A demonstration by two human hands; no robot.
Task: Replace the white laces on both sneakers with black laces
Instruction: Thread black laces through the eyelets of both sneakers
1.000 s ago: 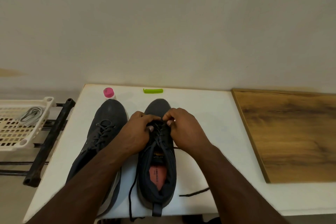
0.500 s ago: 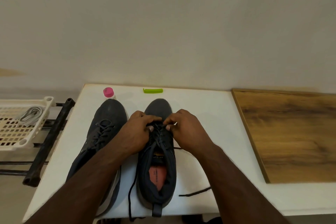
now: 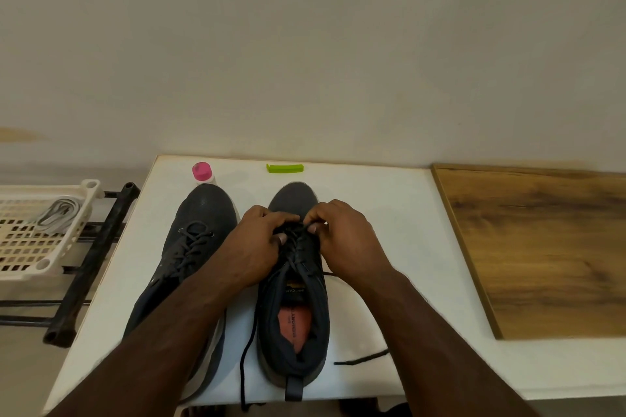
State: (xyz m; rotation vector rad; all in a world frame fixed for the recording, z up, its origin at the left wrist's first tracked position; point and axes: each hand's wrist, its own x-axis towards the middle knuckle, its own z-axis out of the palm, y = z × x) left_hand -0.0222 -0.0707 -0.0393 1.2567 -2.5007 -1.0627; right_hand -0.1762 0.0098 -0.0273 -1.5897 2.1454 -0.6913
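Observation:
Two dark grey sneakers stand side by side on the white table [image 3: 389, 213], toes pointing away from me. The left sneaker [image 3: 193, 240] is laced in black. On the right sneaker [image 3: 294, 315] my left hand [image 3: 254, 247] and my right hand [image 3: 342, 240] both pinch the black lace [image 3: 245, 359] at the upper eyelets near the toe. One loose end of the lace trails off the table's front edge, the other lies on the table to the right of the heel. White laces [image 3: 56, 213] lie bundled in a basket at the left.
A cream plastic basket [image 3: 44, 261] sits on a black metal rack [image 3: 91, 257] left of the table. A pink-capped bottle [image 3: 202, 173] and a green clip [image 3: 284, 167] stand at the table's far edge. A wooden board [image 3: 548, 247] covers the right side.
Both hands stayed on the right sneaker's lacing; the fingers shifted slightly while working the lace near the toe. The loose ends barely moved.

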